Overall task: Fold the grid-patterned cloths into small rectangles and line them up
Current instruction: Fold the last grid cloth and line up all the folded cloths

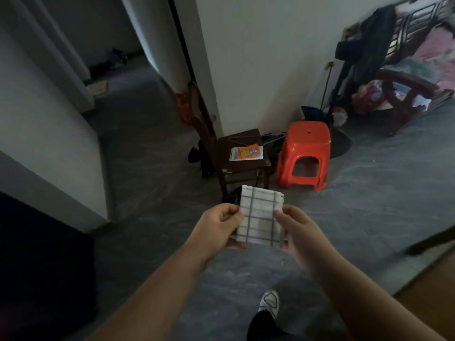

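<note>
A white cloth with a grey grid pattern (pixel 259 215) is held in the air in front of me, folded into a small rectangle. My left hand (pixel 219 226) pinches its left edge between thumb and fingers. My right hand (pixel 299 230) grips its right edge, thumb on top. The cloth hangs over the grey floor, just in front of a dark wooden chair (pixel 236 156). No other grid-patterned cloth is in sight.
An orange plastic stool (pixel 305 153) stands right of the chair, which carries an orange packet (pixel 247 153) and a wire hanger. A wooden bench with clothes (pixel 403 77) fills the far right. A doorway opens at the left. My white shoe (pixel 269 303) is on the floor below.
</note>
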The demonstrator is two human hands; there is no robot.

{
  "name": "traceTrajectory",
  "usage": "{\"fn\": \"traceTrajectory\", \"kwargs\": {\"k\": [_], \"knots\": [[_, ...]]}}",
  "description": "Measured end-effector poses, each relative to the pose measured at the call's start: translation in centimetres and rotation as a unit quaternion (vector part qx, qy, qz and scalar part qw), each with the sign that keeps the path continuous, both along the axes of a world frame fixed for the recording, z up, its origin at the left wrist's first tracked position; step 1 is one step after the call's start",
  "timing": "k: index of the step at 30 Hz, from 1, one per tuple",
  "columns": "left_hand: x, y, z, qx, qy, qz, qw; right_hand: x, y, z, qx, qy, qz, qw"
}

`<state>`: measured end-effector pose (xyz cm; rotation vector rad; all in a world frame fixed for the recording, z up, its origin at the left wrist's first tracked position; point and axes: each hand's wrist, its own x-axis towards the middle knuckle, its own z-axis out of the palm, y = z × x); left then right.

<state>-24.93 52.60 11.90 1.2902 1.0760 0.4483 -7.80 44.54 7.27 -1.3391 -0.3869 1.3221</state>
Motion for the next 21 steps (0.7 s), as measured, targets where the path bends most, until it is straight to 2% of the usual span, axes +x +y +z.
{"fn": "traceTrajectory", "kwargs": {"k": [5, 8, 12, 21], "knots": [[6.8, 8.3, 0.3, -0.028, 0.007, -0.004, 1.000, 5.9, 7.3, -0.2, -0.016, -0.073, -0.012, 0.997], [11.3, 11.4, 0.4, -0.035, 0.009, -0.032, 0.999, 10.1, 10.2, 0.1, -0.004, -0.156, -0.043, 0.987], [17.8, 14.1, -0.4, -0.020, 0.011, -0.093, 0.995, 15.6, 11.3, -0.1, -0.016, -0.285, -0.085, 0.955], [36.4, 17.5, -3.1, -0.019, -0.020, -0.258, 0.966, 28.8, 10.3, -0.7, -0.090, -0.295, -0.240, 0.921]]}}
